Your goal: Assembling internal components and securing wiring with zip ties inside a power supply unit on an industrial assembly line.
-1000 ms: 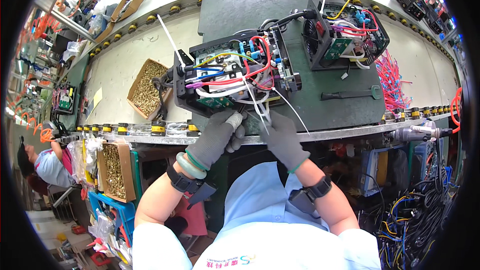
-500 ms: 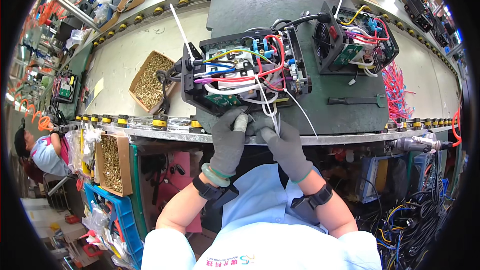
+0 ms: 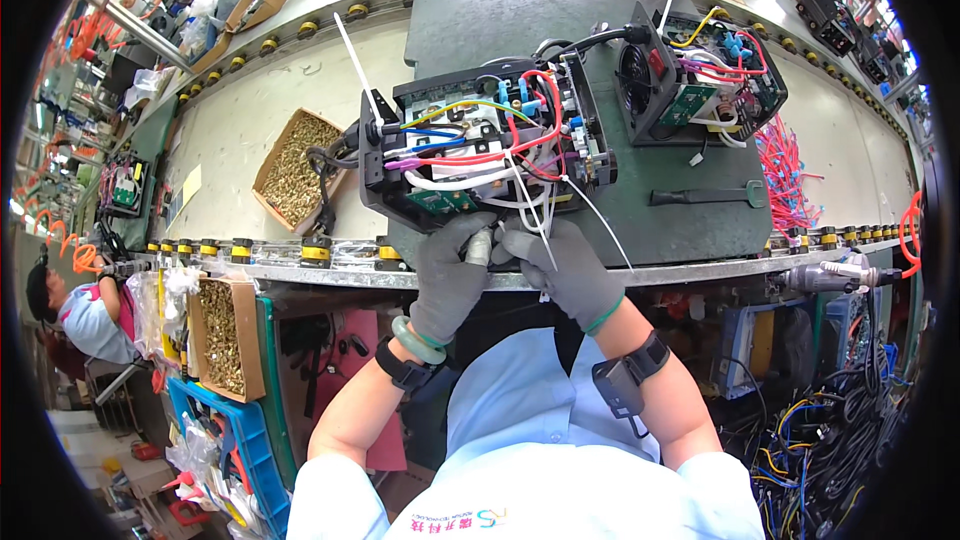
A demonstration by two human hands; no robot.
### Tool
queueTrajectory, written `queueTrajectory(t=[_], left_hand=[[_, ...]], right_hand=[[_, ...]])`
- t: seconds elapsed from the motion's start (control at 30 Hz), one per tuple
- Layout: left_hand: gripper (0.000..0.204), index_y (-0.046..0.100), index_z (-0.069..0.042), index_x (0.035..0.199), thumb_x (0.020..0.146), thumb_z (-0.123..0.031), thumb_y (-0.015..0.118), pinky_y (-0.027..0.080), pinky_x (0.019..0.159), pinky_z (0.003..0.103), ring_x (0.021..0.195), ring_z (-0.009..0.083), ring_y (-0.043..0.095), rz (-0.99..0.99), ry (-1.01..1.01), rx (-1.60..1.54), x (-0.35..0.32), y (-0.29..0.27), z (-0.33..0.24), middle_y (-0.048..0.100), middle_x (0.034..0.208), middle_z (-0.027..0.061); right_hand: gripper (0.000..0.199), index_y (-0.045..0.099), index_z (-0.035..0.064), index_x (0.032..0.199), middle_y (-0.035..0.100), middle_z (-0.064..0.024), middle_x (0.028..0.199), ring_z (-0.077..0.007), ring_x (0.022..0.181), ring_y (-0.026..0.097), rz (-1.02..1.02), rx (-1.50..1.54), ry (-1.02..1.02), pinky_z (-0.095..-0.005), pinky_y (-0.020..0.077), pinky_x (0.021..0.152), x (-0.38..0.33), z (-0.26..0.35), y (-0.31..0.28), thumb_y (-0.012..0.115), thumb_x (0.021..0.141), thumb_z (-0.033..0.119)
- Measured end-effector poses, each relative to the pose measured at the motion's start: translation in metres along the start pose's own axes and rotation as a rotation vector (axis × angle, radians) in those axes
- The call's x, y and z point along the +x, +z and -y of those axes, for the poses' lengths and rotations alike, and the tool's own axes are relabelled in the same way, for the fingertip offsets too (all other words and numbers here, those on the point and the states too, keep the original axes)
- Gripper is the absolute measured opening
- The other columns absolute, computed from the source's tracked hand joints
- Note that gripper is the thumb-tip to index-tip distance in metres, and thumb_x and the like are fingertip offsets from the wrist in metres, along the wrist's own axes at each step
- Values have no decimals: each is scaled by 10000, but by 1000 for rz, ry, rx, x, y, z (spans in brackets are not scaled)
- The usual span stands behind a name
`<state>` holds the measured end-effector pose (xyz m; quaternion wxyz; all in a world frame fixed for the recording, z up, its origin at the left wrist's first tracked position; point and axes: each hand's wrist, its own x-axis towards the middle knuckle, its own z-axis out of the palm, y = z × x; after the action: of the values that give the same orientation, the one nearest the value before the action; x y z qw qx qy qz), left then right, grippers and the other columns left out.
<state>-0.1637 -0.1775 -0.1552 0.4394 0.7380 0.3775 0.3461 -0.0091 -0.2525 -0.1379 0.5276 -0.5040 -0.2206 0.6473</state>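
Note:
An open black power unit [image 3: 470, 155], full of red, white, blue and yellow-green wires, sits on the dark green mat [image 3: 690, 240]. Both my hands, in grey gloves, meet at its near side. My left hand [image 3: 450, 275] is closed, thumb and fingers pressed together just under the unit's near edge. Beside it my right hand [image 3: 565, 265] is closed too, its fingertips touching the left ones. Whatever they pinch is too small and covered to make out. From the wires a white cable tie [image 3: 534, 210] hangs down to my right hand, and another white cable tie [image 3: 598, 223] sticks out to the right.
A second open unit [image 3: 695, 80] stands at the back right. An open-end wrench [image 3: 710, 196] lies nearer, beside a pile of red wires [image 3: 785, 175]. Left of my unit is a cardboard box of brass-coloured parts [image 3: 295, 170]. A power screwdriver [image 3: 840, 275] rests at the right edge.
My right hand has moved in against the left and turned, its fingers now curled under the hanging cable tie. The left hand has shifted slightly left. The view has shifted slightly.

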Motion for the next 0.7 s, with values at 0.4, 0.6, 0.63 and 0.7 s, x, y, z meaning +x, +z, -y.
queueTrajectory(t=[0.4,0.6,0.63,0.7], left_hand=[[203,701,12,1079,899,-33,620,531,772,331,833,229,698,5,46,-2,2,0,6,718,944,159],[213,691,12,1109,911,-25,622,538,745,313,814,200,679,63,5,-92,4,-3,8,707,957,131],[222,699,-7,1103,889,-23,644,537,774,334,837,254,702,46,72,-62,5,-4,10,722,946,158],[220,701,-12,1100,885,-23,650,538,777,335,838,264,702,59,154,-4,7,-9,10,723,946,158]], right_hand=[[231,641,58,798,529,43,630,-29,494,425,-126,7,-20,-224,298,439,2,4,11,736,865,258],[156,659,45,845,556,22,646,-59,543,495,-251,-39,-119,-250,356,468,18,-15,18,709,868,191],[151,660,45,848,574,12,660,-72,557,514,-262,9,-136,-259,375,481,22,-18,19,709,867,187],[165,654,27,872,617,-36,705,-117,611,570,-291,3,-220,-310,436,536,30,-30,19,680,894,189]])
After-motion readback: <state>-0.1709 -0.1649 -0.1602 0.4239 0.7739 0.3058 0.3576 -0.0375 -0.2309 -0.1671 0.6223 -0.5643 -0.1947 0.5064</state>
